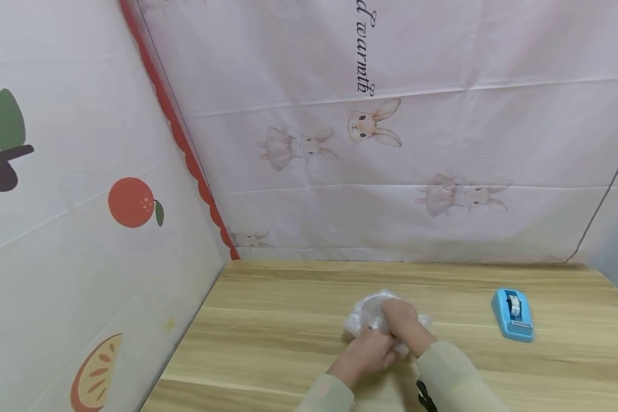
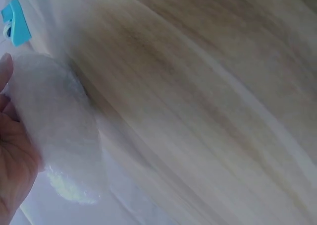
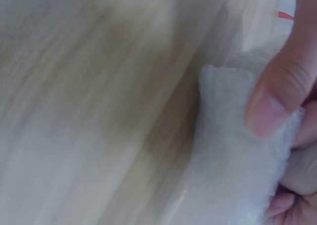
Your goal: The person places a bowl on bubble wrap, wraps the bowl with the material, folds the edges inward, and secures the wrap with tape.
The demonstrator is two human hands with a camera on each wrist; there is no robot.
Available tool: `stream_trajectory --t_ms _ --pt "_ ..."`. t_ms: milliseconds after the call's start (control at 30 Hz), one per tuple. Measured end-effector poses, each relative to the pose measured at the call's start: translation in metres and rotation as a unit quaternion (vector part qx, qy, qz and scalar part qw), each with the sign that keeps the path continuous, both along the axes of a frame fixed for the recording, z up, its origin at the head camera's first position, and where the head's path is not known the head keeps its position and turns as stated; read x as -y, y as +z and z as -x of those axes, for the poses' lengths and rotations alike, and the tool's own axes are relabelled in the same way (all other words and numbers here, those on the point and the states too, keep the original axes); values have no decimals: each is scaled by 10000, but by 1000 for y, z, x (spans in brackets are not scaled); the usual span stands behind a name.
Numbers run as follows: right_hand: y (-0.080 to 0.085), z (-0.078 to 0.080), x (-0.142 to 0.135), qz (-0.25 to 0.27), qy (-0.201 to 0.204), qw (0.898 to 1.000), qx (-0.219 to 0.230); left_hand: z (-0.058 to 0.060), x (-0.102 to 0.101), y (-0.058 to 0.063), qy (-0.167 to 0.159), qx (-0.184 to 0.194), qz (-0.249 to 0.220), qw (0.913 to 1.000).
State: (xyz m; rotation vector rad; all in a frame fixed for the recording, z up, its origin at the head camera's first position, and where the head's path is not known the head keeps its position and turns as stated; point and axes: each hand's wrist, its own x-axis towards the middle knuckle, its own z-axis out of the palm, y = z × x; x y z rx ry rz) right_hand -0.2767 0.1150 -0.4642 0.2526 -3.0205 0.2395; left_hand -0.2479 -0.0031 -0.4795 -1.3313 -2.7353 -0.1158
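A bundle of clear bubble wrap (image 1: 361, 315) is held just over the wooden table, between both hands. My left hand (image 1: 372, 350) grips its near side; in the left wrist view the palm and fingers lie against the rounded, cloudy wrap (image 2: 59, 121). On the far right side my right hand (image 1: 403, 321) pinches the bundle. The right wrist view shows the right thumb (image 3: 272, 108) pressed on the folded wrap (image 3: 228, 136), with the other fingers curled behind it. Whatever may lie inside the wrap cannot be made out.
A blue tape dispenser (image 1: 513, 315) with a roll of tape stands on the wooden table (image 1: 268, 320), right of the hands. A rabbit-print cloth (image 1: 309, 217) hangs behind the table, and a fruit-print sheet (image 1: 134, 269) borders its left side.
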Motion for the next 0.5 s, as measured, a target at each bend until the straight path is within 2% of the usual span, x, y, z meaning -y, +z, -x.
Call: stream_trajectory --t_ms 133,500 --pt "1 -1 -3 -11 205 9998 -24 1 -1 1 13 49 8 10000" --pt "1 -2 -4 -1 424 9991 20 3 1 2 -12 133 -97 9999"
